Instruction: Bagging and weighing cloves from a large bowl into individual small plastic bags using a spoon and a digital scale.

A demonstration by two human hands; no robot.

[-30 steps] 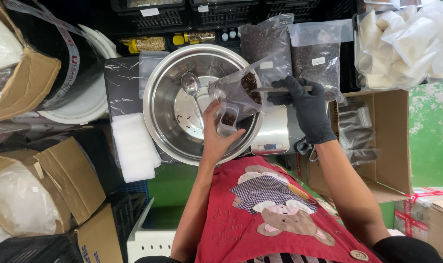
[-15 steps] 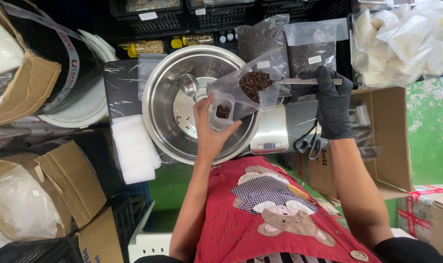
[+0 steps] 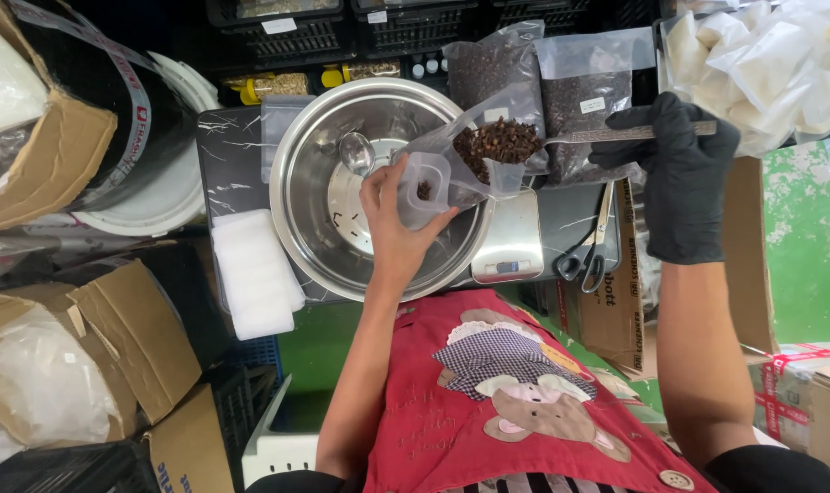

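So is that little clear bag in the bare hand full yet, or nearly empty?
Nearly empty. The small clear bag in the left hand shows only a few dark bits; the heaped spoon in the gloved right hand hasn't tipped in.

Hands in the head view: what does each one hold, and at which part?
The left hand holds a small clear bag by its lower part. The gloved right hand holds a spoon of dark spice by the handle end.

black glove (image 3: pixel 684 187); dark brown spice (image 3: pixel 497 144) in clear pouch (image 3: pixel 438 178); silver bowl (image 3: pixel 319 196); red apron (image 3: pixel 506 402); green floor (image 3: pixel 808 246).
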